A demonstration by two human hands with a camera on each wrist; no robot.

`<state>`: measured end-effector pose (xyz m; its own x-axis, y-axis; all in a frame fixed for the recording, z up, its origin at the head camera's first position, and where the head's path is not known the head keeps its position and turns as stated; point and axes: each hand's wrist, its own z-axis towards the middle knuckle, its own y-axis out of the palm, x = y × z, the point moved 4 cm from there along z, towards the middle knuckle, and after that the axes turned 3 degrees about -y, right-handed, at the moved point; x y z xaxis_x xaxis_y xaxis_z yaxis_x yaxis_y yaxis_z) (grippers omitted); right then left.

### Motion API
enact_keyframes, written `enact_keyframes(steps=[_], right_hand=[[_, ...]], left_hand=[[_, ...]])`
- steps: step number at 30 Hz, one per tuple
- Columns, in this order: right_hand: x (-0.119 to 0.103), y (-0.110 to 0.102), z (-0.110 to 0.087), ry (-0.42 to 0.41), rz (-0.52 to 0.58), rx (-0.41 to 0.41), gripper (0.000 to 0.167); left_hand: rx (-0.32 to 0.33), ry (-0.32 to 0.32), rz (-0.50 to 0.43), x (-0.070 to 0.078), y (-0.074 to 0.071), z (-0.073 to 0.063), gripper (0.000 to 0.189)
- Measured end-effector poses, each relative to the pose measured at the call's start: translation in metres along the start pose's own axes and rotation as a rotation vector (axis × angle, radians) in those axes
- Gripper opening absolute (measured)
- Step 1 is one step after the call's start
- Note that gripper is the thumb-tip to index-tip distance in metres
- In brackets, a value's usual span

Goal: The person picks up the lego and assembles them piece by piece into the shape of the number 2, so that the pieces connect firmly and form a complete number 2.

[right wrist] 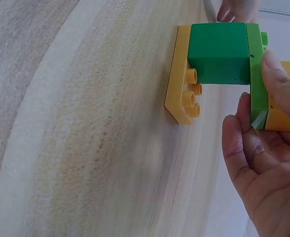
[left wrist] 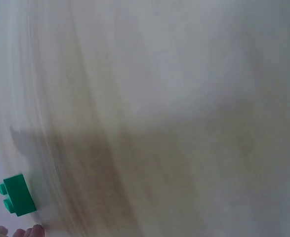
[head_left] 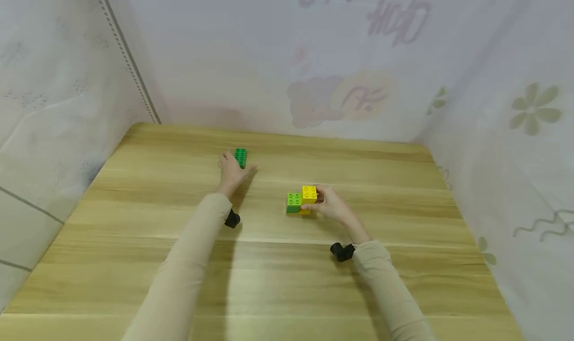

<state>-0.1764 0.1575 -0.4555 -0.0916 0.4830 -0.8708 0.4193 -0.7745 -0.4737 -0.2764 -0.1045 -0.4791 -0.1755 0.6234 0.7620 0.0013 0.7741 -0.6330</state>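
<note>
My left hand [head_left: 231, 172] reaches round a dark green toy building brick [head_left: 240, 157] on the table, thumb spread out to the right. In the left wrist view, that green brick [left wrist: 20, 195] shows a gap to the thumb, with fingertips [left wrist: 35, 230] just below it. My right hand [head_left: 331, 203] holds a small stack of toy bricks near its top, between thumb and fingers. The stack has a flat orange-yellow base brick [right wrist: 180, 74], a dark green brick [right wrist: 219, 53], a light green flat brick [right wrist: 256, 74] and a yellow brick [head_left: 309, 192] on top.
The wooden table [head_left: 287, 281] reaches back to a pale patterned cloth wall [head_left: 224, 57]. Cloth also hangs along the left and right sides. A black wrist device [head_left: 232, 219] sits by the left cuff, another [head_left: 342, 252] by the right.
</note>
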Motion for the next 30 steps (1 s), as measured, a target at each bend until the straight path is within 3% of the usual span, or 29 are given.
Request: enact_keyframes(steps=[6,7,16,22,27,30], right_hand=[[0.005,0.009,0.002,0.017,-0.019,-0.016,0.039],[0.006,0.01,0.002,0.013,-0.021,-0.017,0.039],[0.014,0.011,0.008,-0.06,-0.023,-0.033,0.038],[0.014,0.011,0.011,-0.064,-0.033,-0.016,0.036],[0.012,0.018,0.014,-0.097,-0.001,-0.031,0.036],[0.01,0.02,0.014,-0.101,0.026,-0.035,0.037]], left_hand=[[-0.005,-0.029,0.021,-0.017,-0.002,0.0,0.095],[-0.024,-0.046,0.016,-0.012,-0.005,-0.006,0.089],[0.002,-0.004,0.091,-0.017,0.0,-0.005,0.084],[0.049,-0.007,0.208,-0.025,0.004,0.002,0.071],[0.08,-0.041,0.195,-0.032,-0.002,0.007,0.063],[0.08,-0.029,0.185,-0.034,-0.006,0.008,0.058]])
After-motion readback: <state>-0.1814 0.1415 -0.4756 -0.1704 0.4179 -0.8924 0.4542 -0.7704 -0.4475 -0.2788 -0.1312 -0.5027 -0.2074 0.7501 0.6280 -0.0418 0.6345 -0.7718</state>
